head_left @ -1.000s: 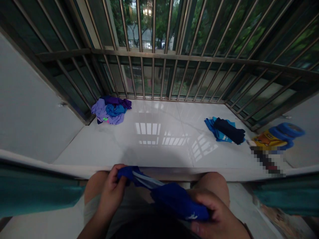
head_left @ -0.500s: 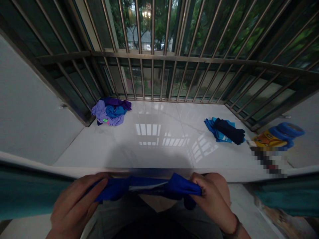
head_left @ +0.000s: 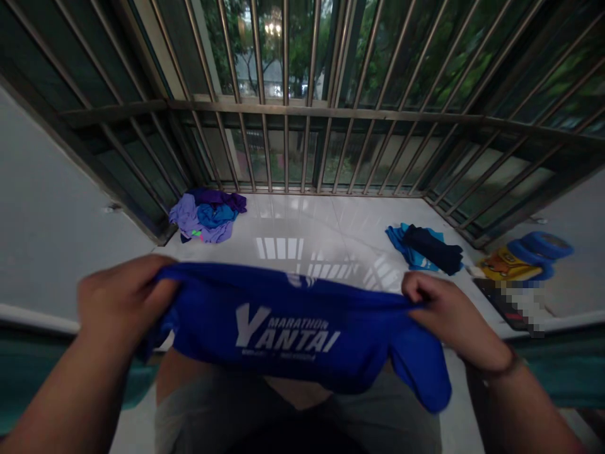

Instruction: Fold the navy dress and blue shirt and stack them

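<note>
The person held a blue shirt (head_left: pixel 293 328) stretched out w/ both hands, above the lap and in front of the white tiled ledge (head_left: pixel 331 233). Left hand (head_left: pixel 120 299) was closed over the shirt's left edge, fingers curled round the cloth, fabric bunched at the grip. Right hand (head_left: pixel 449 318) was closed on the right edge, thumb and fingers pinching the hem; a band sat on that wrist. Shirt hung roughly level btwn the hands, sagging a bit mid, w/ white print "YANTAI MARATHON" facing the camera. One sleeve (head_left: pixel 423 372) drooped down below the right hand.

On the ledge, far left by the window bars (head_left: pixel 286 94), lay a heap of purple and blue clothes (head_left: pixel 208 215). Far right, well apart from it, lay a small pile (head_left: pixel 425 247), dark piece atop a lighter blue one. Just beyond that, at the right edge, a yellow and blue toy (head_left: pixel 522 258) rested by the wall. Grey shorts (head_left: pixel 208 410) showed under the shirt.
</note>
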Demonstrator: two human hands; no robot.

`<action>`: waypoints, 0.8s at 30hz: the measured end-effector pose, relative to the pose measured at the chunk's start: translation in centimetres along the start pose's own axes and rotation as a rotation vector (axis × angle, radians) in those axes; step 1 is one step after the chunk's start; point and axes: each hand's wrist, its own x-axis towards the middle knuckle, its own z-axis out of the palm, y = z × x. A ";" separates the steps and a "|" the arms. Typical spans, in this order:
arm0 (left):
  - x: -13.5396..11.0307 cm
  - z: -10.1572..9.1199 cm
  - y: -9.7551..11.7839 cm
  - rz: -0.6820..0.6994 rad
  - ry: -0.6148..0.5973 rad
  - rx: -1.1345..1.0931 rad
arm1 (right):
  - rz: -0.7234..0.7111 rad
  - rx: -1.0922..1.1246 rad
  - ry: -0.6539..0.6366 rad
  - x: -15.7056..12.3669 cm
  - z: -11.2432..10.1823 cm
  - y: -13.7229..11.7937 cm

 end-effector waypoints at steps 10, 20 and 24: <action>19.6 11.9 8.9 0.293 -0.110 0.142 | 0.112 -0.353 0.230 22.9 1.4 1.3; -10.0 25.4 -1.6 0.406 -0.736 0.127 | 0.213 -0.365 -0.405 -0.3 16.0 8.3; -15.7 27.4 -7.4 0.510 -0.494 0.233 | 0.122 -0.590 -0.336 -8.1 19.6 13.3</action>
